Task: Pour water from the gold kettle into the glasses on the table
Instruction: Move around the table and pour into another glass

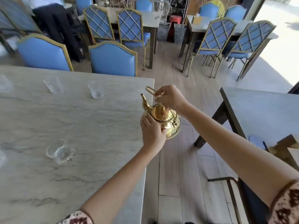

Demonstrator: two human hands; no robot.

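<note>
Kettle (168, 126), gold and shiny: hangs at the right edge of the table (97, 123), toward its far right corner, mostly out past that edge and over the floor (178, 159). Tilts a little, spout (144, 102) raised and aimed toward the far edge, lid (159, 113) on, knob uppermost. Keeps well apart from every glass.

Right hand (171, 98): pinches the thin wire handle (151, 91) near its top, fingers curled round it, forearm reaching in from the right. Left hand (152, 131): clasps the kettle's body from the near side, fingers laid over the shoulder beside the lid, thumb wrapped round the lower flank. Both clamped on the kettle, right above left, close together but not touching.

On the table, clear and upright: far-left glass (53, 85) and far-right glass (95, 92), side by side near the far edge, the far-right one closest to the spout. Near glass (60, 151): closer to the near edge, left of the middle. Cannot tell whether any holds water. Faint glassy shapes at the left edge, too blurred to make out.

Behind the far edge: two blue chairs (113, 59) with gold frames, backs against the table. Beyond: more such chairs, more tables, a red stool (175, 19), a person (55, 21) in dark trousers at the far left. To the right, across the floor: a second table (258, 110). At the bottom corners: patterned sleeves (286, 204).
</note>
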